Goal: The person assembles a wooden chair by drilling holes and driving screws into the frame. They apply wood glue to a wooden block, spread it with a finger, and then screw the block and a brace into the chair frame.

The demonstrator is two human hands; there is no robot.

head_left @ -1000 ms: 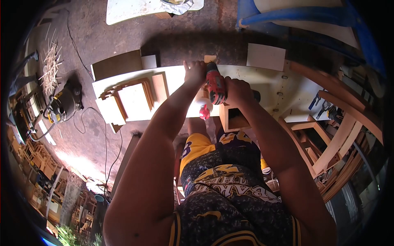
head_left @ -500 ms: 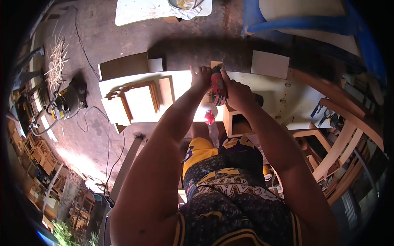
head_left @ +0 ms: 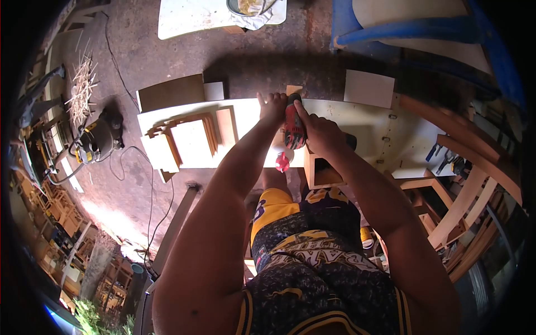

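My right hand [head_left: 322, 133] is wrapped around a red and black cordless drill [head_left: 294, 125], whose front end points toward the far edge of the white board [head_left: 363, 123]. Just left of the drill's front, my left hand [head_left: 272, 108] rests at that edge with its fingers apart. A small piece of light wood [head_left: 294, 89] shows beyond the drill; the drill's tip and what it touches are hidden. Nearer my body is a white bottle with a red cap [head_left: 282, 162]. A wooden box frame [head_left: 324, 176] stands beside it, below my right wrist.
Stacked wooden panels [head_left: 192, 139] lie on the board's left part. Clamps [head_left: 445, 159] and wooden frames are at the right. A black and yellow machine [head_left: 100, 139] with cables sits on the floor at left. A blue chair-like frame [head_left: 413, 32] stands at the far right.
The drill and my right hand have shifted slightly left, and the drill now leans a little differently. My left hand stays about where it was. The whole view has moved slightly.
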